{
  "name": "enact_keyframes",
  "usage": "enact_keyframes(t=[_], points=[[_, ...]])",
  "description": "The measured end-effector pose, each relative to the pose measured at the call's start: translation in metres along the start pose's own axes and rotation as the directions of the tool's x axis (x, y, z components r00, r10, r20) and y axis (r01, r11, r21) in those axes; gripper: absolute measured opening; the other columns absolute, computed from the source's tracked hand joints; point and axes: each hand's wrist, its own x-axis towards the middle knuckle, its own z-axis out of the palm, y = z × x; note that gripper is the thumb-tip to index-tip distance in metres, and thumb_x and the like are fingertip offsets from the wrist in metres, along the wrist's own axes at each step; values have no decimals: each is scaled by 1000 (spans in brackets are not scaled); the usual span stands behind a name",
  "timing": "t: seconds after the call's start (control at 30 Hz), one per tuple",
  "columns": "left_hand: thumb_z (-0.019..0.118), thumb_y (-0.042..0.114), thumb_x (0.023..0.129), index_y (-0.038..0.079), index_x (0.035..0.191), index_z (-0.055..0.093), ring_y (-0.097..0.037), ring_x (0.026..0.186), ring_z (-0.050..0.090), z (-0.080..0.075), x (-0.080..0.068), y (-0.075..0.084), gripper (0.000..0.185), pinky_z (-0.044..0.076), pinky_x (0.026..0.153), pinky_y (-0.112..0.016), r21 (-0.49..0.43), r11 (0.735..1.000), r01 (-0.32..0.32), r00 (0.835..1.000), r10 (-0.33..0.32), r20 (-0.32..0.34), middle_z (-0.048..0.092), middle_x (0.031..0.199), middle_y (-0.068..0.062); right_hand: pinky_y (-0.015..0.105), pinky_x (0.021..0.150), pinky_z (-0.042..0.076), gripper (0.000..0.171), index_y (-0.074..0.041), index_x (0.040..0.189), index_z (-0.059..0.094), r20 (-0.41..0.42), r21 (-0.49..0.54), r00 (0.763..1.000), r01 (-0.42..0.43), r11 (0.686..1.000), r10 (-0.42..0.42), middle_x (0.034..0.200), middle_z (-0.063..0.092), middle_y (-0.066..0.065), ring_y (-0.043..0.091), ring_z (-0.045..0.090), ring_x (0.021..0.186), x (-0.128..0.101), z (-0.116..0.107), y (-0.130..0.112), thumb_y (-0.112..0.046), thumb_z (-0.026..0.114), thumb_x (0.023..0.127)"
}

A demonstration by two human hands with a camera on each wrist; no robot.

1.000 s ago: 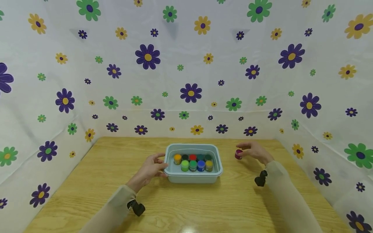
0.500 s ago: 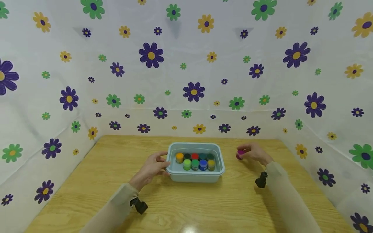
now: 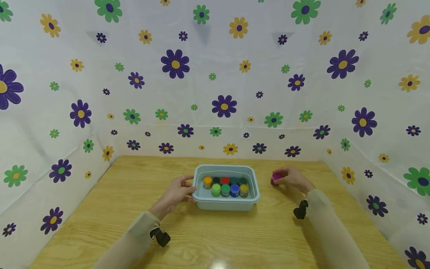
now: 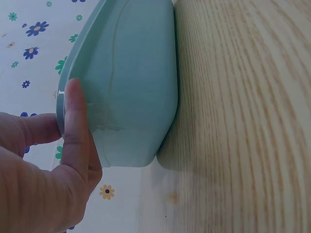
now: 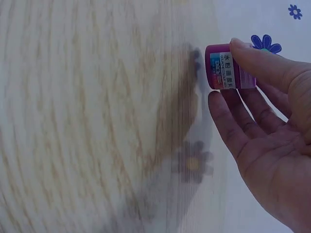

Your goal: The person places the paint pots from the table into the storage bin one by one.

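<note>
My left hand (image 3: 177,193) grips the left end of a pale blue plastic tub (image 3: 225,205), pinching its rim between thumb and fingers. In the left wrist view, one finger (image 4: 76,126) lies along the tub's outer wall below the rim. Right of the tub, my right hand (image 3: 293,178) holds a small magenta paint jar (image 3: 275,179) by its sides. The right wrist view shows this jar (image 5: 224,70) with a printed label, thumb on one side and fingers on the other. Inside the tub stand several similar jars, among them an orange jar (image 3: 207,182) and a blue jar (image 3: 234,191).
The tub stands on a wood-grain table (image 3: 215,239). A white flowered sheet (image 3: 188,86) rises behind the table and along both sides. Each wrist carries a black camera, one on the left wrist (image 3: 161,237) and one on the right wrist (image 3: 300,210).
The right hand's fingers have closed around the magenta jar, which has shifted slightly toward the tub. My left hand stays at the tub's rim. The head view has shifted a little.
</note>
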Motion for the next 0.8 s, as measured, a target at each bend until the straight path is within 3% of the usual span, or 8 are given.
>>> enact_keyframes(t=[0.23, 0.4, 0.57, 0.8], points=[[62, -1, 93, 4, 146, 41, -29, 87, 67, 0, -1, 2, 57, 63, 67, -36, -5, 1000, 3, 1000, -3, -2, 54, 106, -17, 39, 96, 55, 59, 2, 138, 52, 30, 50, 1000, 7, 999, -9, 135, 53, 23, 31, 58, 113, -1, 1, -11, -23, 73, 89], [61, -1, 93, 4, 146, 42, -29, 87, 67, 1, -1, 3, 57, 63, 67, -36, -2, 1000, 2, 1000, -2, 4, 54, 105, -16, 34, 91, 57, 57, 3, 136, 53, 40, 89, 999, 31, 996, -34, 132, 55, 22, 28, 59, 110, -2, 1, -17, -21, 73, 89], [61, -1, 93, 3, 146, 41, -25, 82, 66, 3, -2, 3, 57, 63, 65, -34, -2, 1000, -1, 1000, 1, 7, 54, 105, -17, 39, 96, 53, 55, 2, 134, 55, 38, 96, 997, 68, 993, -72, 128, 59, 20, 29, 58, 113, -3, 2, -21, -24, 73, 89], [62, 1, 94, 9, 146, 42, -25, 83, 66, 1, -1, 3, 57, 63, 73, -43, 0, 1000, 16, 1000, -16, -12, 53, 107, -17, 42, 103, 50, 50, -1, 130, 55, 72, 230, 990, 99, 968, -119, 122, 64, 18, 25, 63, 108, 0, 1, -34, -23, 73, 89]])
